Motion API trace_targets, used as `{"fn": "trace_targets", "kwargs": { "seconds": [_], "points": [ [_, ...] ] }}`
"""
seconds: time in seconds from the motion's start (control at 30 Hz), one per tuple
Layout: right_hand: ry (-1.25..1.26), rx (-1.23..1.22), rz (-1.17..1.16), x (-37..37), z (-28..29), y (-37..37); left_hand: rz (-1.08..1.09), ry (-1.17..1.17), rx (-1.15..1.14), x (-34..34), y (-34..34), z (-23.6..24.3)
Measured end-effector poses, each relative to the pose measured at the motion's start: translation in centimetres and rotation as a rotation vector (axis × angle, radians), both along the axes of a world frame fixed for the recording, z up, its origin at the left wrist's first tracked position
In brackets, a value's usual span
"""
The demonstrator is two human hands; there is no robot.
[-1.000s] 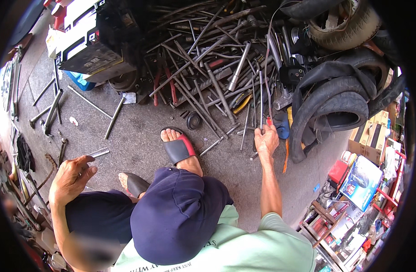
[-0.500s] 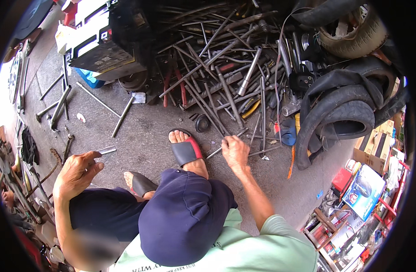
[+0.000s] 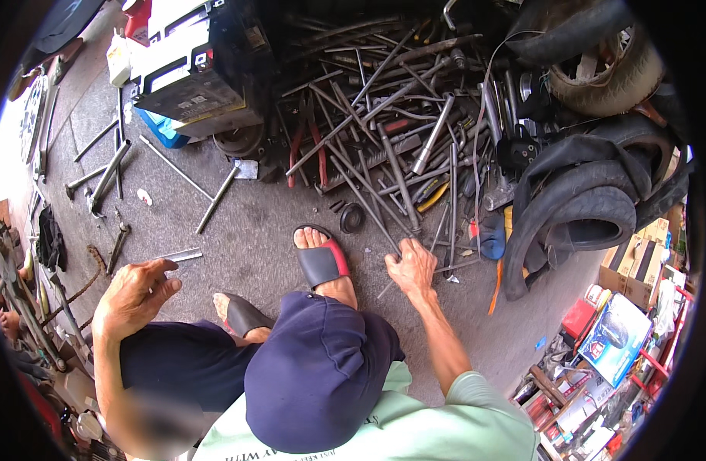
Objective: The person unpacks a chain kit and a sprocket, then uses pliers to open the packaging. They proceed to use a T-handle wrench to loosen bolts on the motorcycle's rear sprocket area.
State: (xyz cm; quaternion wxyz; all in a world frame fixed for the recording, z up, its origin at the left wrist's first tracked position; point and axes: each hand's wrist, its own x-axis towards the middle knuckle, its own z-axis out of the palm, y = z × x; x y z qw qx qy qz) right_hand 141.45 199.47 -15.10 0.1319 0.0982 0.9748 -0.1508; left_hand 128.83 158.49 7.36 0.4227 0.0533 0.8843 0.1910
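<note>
Right hand (image 3: 412,266) low at near edge of tool heap (image 3: 383,123), fingers curled; thin rod (image 3: 384,290) shows at hand's left side, cannot tell whether pinched. Left hand (image 3: 136,298) above dark trousers (image 3: 180,369), thumb and fingers spread apart; flat metal strip (image 3: 185,254) lies on floor (image 3: 276,257) just beyond fingertips. Black tyres (image 3: 591,184) right of heap. Sandal (image 3: 320,261) between hands.

Grey floor (image 3: 253,230), heaped metal tools (image 3: 436,137), black tyres (image 3: 591,186)
</note>
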Motion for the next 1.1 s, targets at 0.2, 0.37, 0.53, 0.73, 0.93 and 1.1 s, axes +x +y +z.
{"fn": "trace_targets", "kwargs": {
  "seconds": [0.2, 0.37, 0.53, 0.73, 0.93, 1.1],
  "points": [
    [0.127, -0.029, 0.101, 2.4, 1.4, 1.8, -0.010, 0.041, 0.037, 0.3, -0.5, -0.4],
    [0.072, -0.015, 0.104, 4.5, 0.9, 2.7, -0.020, 0.021, 0.023, 0.1, -0.5, -0.4],
    [-0.001, 0.032, 0.048, 5.5, 0.5, 3.1, -0.023, 0.018, 0.003, 0.0, -0.4, -0.2],
    [0.011, -0.031, 0.155, 4.2, 1.4, 3.4, -0.028, 0.015, 0.017, 0.0, -0.5, -0.2],
    [-0.060, -0.098, -0.016, 4.0, 2.9, 3.2, -0.083, 0.061, 0.024, 0.0, -0.7, -0.3],
    [-0.193, -0.103, -0.014, 1.4, 5.2, 2.3, -0.065, 0.069, 0.022, 0.2, -1.0, -0.2]
  ]
}}
